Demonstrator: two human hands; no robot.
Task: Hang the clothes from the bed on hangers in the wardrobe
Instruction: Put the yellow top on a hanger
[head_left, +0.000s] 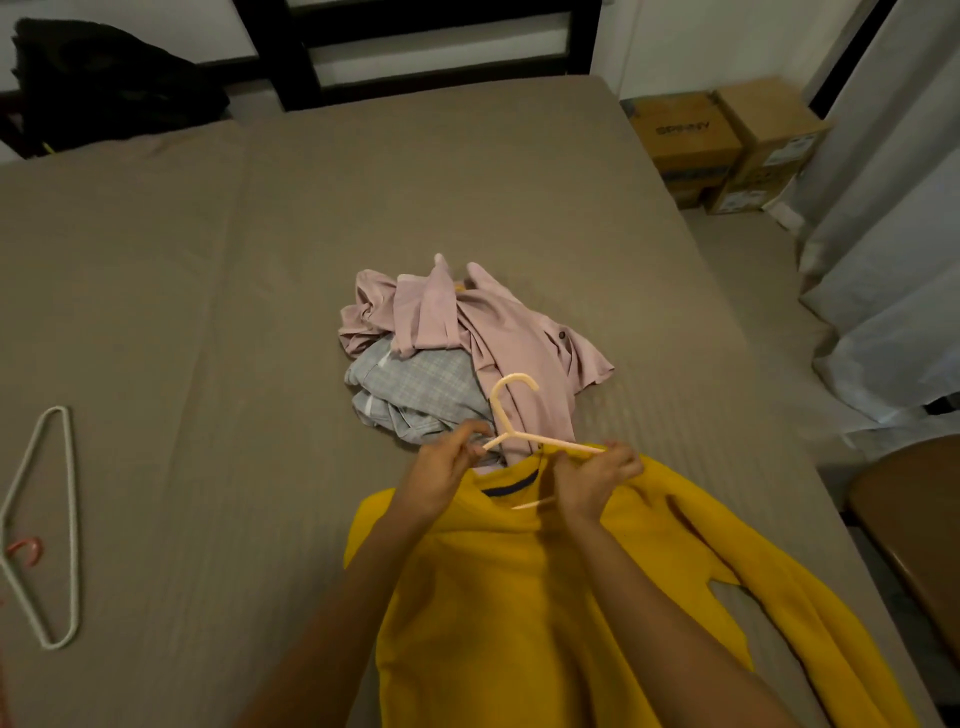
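Beyond bed (260, 270), cardboard box (685, 136), lettering blurred

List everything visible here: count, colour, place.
bed sheet: 1, taupe, throughout
yellow sweatshirt: 1, yellow, under the hands
pink hanger: 1, pale pink, in the sweatshirt's neck
pink shirt: 1, dusty pink, crumpled mid-bed
checked garment: 1, grey, beneath pink shirt
white hanger: 1, white, left on bed
black bundle: 1, black, far left
cardboard boxes: 2, brown, floor far right
curtain: 1, white, right
left hand: 1, pinches pink hanger
right hand: 1, grips pink hanger
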